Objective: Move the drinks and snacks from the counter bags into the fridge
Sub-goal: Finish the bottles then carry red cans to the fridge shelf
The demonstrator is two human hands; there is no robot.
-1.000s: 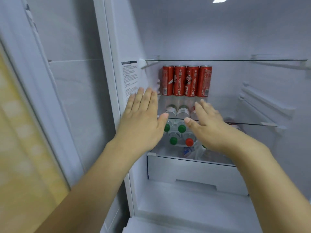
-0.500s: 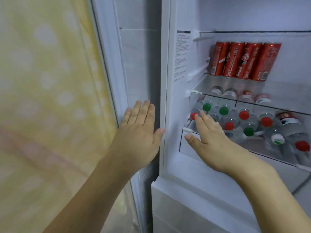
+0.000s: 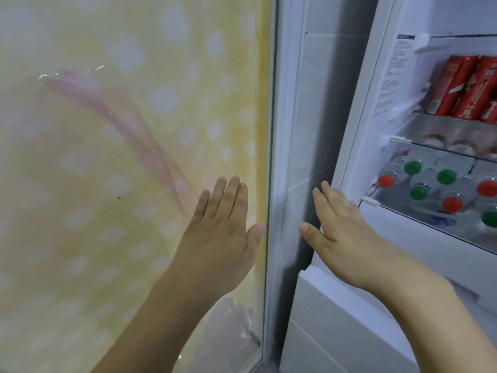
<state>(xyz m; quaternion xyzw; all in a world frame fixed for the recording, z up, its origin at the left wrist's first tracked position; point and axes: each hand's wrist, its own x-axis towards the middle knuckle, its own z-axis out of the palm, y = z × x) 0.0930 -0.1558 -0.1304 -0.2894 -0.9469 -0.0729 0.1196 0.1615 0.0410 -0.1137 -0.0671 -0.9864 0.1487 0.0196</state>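
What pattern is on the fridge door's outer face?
The fridge door is pale yellow with soft white patches and a pink curved streak, seen best in the head view.

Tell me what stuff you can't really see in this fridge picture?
- Red cans: head view, the right edge cuts the row off, so no full count.
- Bottles: only caps show clearly; labels are blurred, and more run past the right edge.
- Sticker on the fridge wall: print too small to read.
- Left hand and right hand: both empty with straight fingers; whether the left touches the yellow door is unclear.
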